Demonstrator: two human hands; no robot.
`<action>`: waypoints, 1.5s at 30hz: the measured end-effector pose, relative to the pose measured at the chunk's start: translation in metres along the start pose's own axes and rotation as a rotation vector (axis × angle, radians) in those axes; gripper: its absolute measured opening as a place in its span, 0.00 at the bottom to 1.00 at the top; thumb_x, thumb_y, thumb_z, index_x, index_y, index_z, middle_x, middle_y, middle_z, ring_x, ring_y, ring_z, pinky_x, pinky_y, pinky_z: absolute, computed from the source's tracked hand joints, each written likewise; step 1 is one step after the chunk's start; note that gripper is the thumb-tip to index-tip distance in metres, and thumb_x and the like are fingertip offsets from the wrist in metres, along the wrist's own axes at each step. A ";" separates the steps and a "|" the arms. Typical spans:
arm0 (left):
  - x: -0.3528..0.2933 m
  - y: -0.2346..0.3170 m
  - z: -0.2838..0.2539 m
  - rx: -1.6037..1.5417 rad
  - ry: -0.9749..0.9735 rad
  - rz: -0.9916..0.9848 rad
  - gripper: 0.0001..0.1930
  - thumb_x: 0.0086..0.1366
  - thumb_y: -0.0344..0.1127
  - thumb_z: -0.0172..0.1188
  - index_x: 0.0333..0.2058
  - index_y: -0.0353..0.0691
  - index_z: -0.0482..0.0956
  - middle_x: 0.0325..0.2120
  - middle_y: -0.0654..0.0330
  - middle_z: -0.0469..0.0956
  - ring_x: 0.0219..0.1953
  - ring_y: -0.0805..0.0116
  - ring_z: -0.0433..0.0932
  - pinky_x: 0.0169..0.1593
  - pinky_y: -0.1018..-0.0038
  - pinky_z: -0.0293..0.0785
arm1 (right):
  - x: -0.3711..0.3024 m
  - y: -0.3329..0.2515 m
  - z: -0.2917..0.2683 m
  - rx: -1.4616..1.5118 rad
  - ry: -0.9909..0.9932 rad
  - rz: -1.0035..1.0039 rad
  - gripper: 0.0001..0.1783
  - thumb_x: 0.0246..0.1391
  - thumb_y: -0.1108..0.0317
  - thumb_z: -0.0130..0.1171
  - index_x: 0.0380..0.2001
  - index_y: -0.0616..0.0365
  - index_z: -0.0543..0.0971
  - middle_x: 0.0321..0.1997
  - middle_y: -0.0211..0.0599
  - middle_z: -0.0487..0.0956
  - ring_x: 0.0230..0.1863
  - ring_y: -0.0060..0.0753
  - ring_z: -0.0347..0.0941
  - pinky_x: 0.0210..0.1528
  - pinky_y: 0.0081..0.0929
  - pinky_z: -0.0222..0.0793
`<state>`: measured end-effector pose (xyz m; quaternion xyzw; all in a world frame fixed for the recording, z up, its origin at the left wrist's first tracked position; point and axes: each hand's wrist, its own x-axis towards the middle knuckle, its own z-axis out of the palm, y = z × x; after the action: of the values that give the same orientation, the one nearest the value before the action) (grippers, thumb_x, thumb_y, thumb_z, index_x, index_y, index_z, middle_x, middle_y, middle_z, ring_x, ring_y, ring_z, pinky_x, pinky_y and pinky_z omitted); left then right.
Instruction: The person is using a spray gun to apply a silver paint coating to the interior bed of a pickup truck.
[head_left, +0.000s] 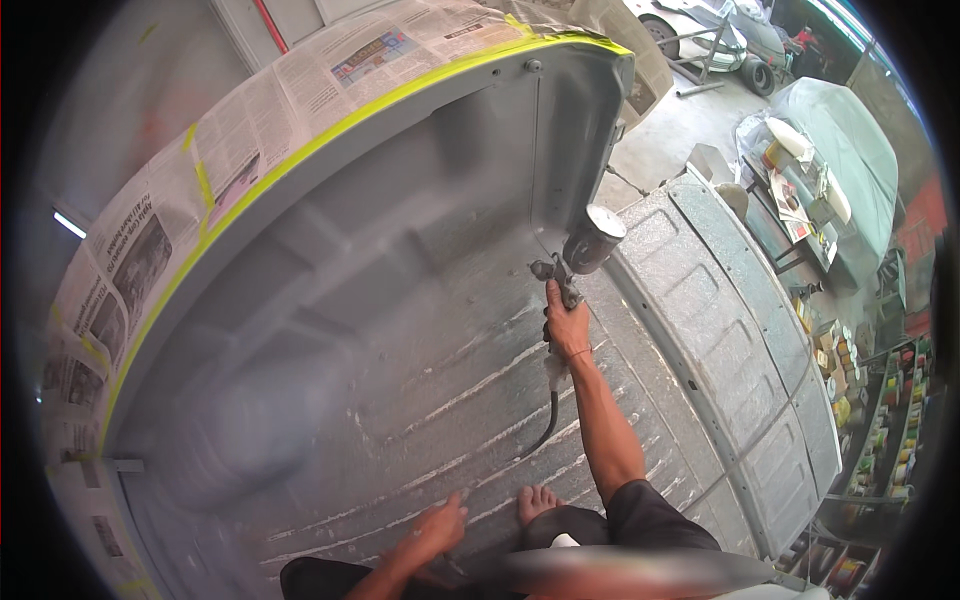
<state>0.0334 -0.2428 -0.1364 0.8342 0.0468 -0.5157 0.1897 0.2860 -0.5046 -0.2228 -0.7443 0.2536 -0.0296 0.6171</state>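
One spray gun with one metal cup and one hose. Two hands: right hand, left hand. One bare foot on one grey truck bed. One lowered tailgate at the bed's right edge.

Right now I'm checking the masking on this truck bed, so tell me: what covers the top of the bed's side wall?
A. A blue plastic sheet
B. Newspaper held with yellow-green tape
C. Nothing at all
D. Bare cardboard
B: newspaper lies along the wall's top, edged by yellow-green tape, while the right hand holds the spray gun inside the bed.
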 end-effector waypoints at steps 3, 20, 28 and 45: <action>0.010 -0.013 0.012 0.033 -0.007 0.031 0.24 0.70 0.44 0.44 0.61 0.38 0.61 0.44 0.35 0.76 0.49 0.35 0.75 0.52 0.50 0.69 | -0.025 0.009 0.021 -0.038 -0.109 -0.022 0.30 0.58 0.41 0.56 0.26 0.63 0.75 0.16 0.30 0.71 0.17 0.25 0.69 0.21 0.32 0.64; 0.008 -0.009 0.017 0.142 -0.119 0.020 0.19 0.71 0.44 0.45 0.52 0.38 0.69 0.41 0.38 0.78 0.45 0.39 0.77 0.48 0.50 0.71 | -0.127 0.014 0.114 -0.157 -0.866 -0.352 0.26 0.59 0.48 0.58 0.44 0.62 0.79 0.28 0.49 0.80 0.32 0.40 0.78 0.36 0.38 0.70; -0.004 -0.003 0.006 0.111 -0.111 -0.006 0.22 0.71 0.45 0.44 0.58 0.39 0.64 0.43 0.35 0.76 0.48 0.37 0.75 0.51 0.50 0.69 | -0.036 0.020 0.038 -0.231 -0.193 -0.092 0.28 0.57 0.43 0.57 0.37 0.64 0.80 0.29 0.54 0.80 0.34 0.57 0.77 0.38 0.42 0.69; 0.002 -0.011 0.015 0.003 0.072 0.058 0.22 0.70 0.43 0.44 0.54 0.31 0.66 0.39 0.32 0.77 0.46 0.35 0.76 0.49 0.49 0.70 | -0.025 0.023 0.018 -0.031 0.050 -0.158 0.25 0.59 0.48 0.57 0.37 0.66 0.78 0.26 0.48 0.79 0.30 0.42 0.76 0.36 0.37 0.69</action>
<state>0.0189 -0.2379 -0.1472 0.8535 0.0289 -0.4796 0.2016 0.2623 -0.4805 -0.2420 -0.7704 0.2098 -0.0931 0.5948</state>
